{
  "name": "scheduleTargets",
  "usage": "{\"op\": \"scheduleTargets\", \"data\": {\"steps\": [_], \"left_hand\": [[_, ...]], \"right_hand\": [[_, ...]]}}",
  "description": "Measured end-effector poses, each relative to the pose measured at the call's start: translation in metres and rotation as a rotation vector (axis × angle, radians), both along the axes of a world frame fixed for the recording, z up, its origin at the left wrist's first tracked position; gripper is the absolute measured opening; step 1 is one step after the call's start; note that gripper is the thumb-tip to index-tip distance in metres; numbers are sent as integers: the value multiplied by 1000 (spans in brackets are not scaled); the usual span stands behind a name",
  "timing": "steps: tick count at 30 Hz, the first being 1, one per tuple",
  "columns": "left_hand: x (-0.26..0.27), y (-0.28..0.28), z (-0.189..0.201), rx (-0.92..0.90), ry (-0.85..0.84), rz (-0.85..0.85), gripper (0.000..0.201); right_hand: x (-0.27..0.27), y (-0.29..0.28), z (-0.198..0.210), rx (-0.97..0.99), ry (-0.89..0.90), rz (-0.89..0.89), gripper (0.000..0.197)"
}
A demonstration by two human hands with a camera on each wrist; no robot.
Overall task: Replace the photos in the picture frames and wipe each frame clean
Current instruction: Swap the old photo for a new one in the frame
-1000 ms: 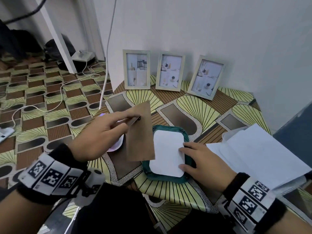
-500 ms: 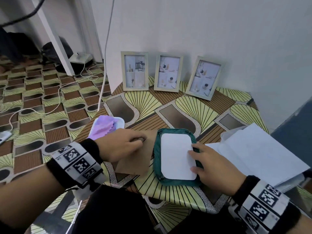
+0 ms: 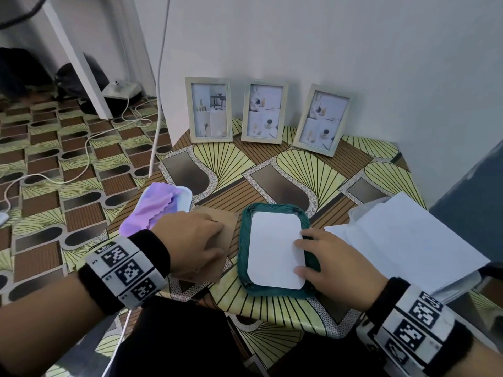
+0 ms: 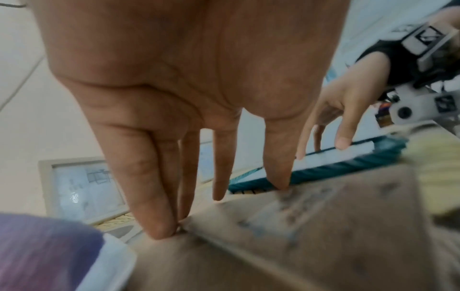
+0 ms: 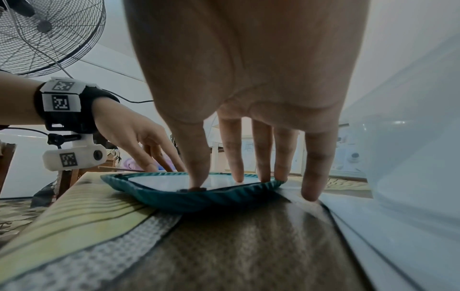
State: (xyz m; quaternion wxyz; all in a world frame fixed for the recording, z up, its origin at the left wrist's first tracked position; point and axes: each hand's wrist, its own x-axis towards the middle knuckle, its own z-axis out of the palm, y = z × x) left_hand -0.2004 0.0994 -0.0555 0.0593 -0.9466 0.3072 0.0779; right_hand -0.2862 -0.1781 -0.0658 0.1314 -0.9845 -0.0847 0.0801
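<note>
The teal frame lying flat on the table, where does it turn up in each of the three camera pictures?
Head: teal frame lies low and centre, the right hand on its right edge.
Left wrist: a thin teal strip at mid-right, beyond the left hand.
Right wrist: centre, seen edge-on, under the fingertips.
Shared landmark: the white sheet lying in the frame.

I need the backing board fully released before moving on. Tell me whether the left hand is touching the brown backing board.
Touching. In the left wrist view the left hand has straight fingertips pressed down on the brown backing board, with no gap.
</note>
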Motion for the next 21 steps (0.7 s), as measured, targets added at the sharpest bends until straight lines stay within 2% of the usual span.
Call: {"op": "scheduleTargets", "data": {"steps": [4,6,11,17,21], "left_hand": [[3,-14,14,-240,5,27,34],[11,-29,19,-291,32,-27,39],[38,-63,16,-145,134,-86,65],[56,-77,6,-95,173,-96,72],[61,-78,3,-126,198,-94,74]], "right_hand": [[5,6,6,46,-44,-71,43],[12,11,10,75,-84,-110,41],[39,15,14,62,-80,-102,47],[58,17,8,-49,32,-68,62],[64,14,6,-37,55,-74,65]]}}
